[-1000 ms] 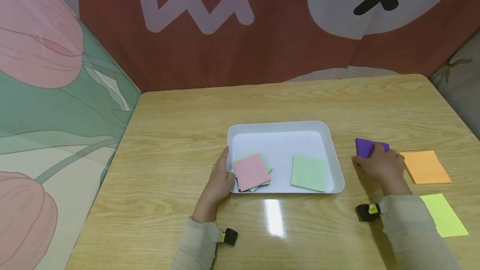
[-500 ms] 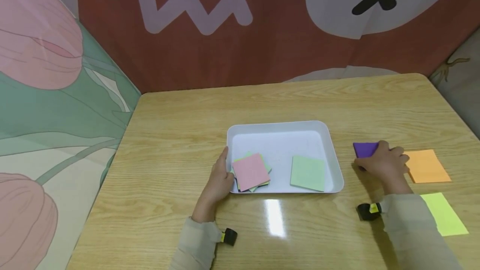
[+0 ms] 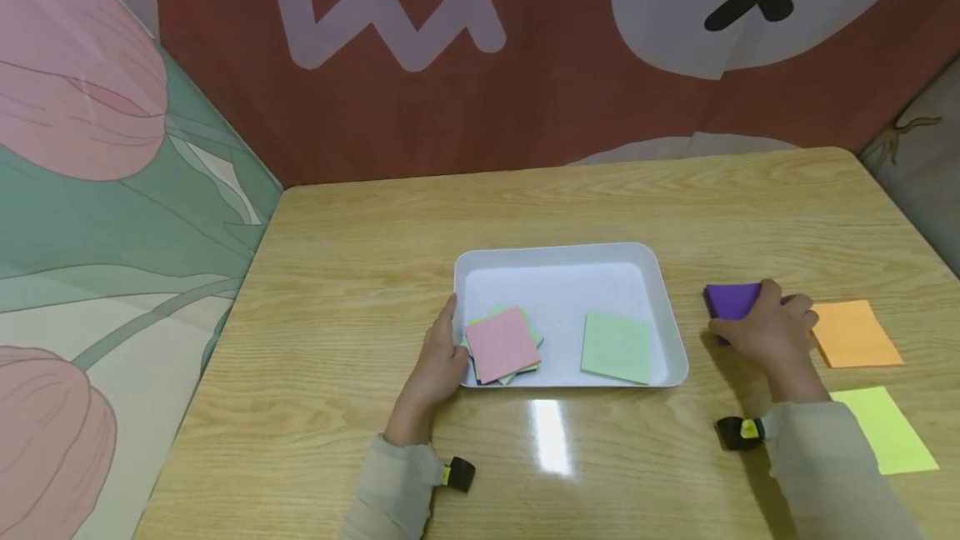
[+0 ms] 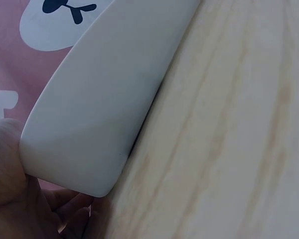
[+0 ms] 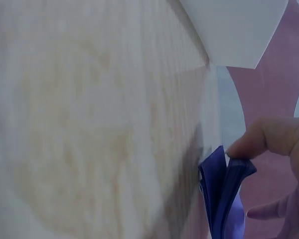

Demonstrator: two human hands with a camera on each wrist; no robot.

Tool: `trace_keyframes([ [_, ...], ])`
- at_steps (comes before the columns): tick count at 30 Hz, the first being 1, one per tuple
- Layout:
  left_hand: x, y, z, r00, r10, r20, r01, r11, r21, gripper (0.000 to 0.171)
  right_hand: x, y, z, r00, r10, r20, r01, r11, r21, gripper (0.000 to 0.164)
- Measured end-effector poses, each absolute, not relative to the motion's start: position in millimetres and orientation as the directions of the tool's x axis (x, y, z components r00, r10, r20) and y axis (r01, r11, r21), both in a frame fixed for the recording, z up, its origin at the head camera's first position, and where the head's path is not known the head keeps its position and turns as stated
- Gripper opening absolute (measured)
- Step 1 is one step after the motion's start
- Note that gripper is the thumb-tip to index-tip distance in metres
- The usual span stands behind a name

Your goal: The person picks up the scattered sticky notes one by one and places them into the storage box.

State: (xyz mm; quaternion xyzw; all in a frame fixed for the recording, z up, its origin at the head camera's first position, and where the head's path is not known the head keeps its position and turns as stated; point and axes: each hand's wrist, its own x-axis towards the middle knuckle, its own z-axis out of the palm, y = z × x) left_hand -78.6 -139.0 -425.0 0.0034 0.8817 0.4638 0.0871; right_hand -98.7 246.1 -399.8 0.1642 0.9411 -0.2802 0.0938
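My left hand (image 3: 437,361) grips the left end of a white tray (image 3: 558,286), thumb over the rim and fingers around the outside. In the tray, a pink sticky note (image 3: 501,345) tops a small mixed stack, and a light green sticky-note pad (image 3: 617,348) lies at the right. Right of the tray, my right hand (image 3: 772,336) pinches a purple sticky-note pad (image 3: 729,300). Seen from the right wrist, this purple pad (image 5: 214,172) is split into two parts along one edge, with a fingertip at the gap. The hand hides part of the pad.
An orange sticky-note pad (image 3: 861,333) lies just right of my right hand. Nearer me, a yellow-green pad (image 3: 891,432) is partly covered by the right sleeve (image 3: 832,465). A patterned cloth (image 3: 420,123) hangs behind the wooden table (image 3: 360,273).
The purple pad has turned slightly and shifted a little left and nearer in my right hand, whose fingers have changed position. My left hand and the tray stay where they were.
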Motion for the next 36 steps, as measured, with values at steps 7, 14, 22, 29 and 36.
trace_keyframes([
  [7,-78,-139,-425,-0.986,0.09,-0.137,-0.061,0.576,0.815,0.069,-94,238,-400,-0.947,0.257,-0.194,0.322,0.783,-0.532,0.094],
  [14,-79,-139,-425,-0.984,0.09,-0.155,-0.078,0.566,0.821,0.069,-88,229,-396,-0.968,0.221,-0.117,0.246,0.753,-0.61,0.092],
  [22,-79,-139,-424,-0.986,0.1,-0.134,-0.056,0.56,0.827,0.069,-81,218,-387,-0.976,0.207,-0.064,0.194,0.702,-0.685,0.089],
  [29,-77,-140,-422,-0.985,0.12,-0.125,-0.036,0.563,0.826,0.069,-77,213,-386,-0.977,0.211,-0.028,0.172,0.705,-0.688,0.089],
  [36,-78,-139,-422,-0.985,0.124,-0.119,-0.029,0.564,0.825,0.069,-75,209,-383,-0.974,0.224,0.007,0.151,0.677,-0.72,0.088],
])
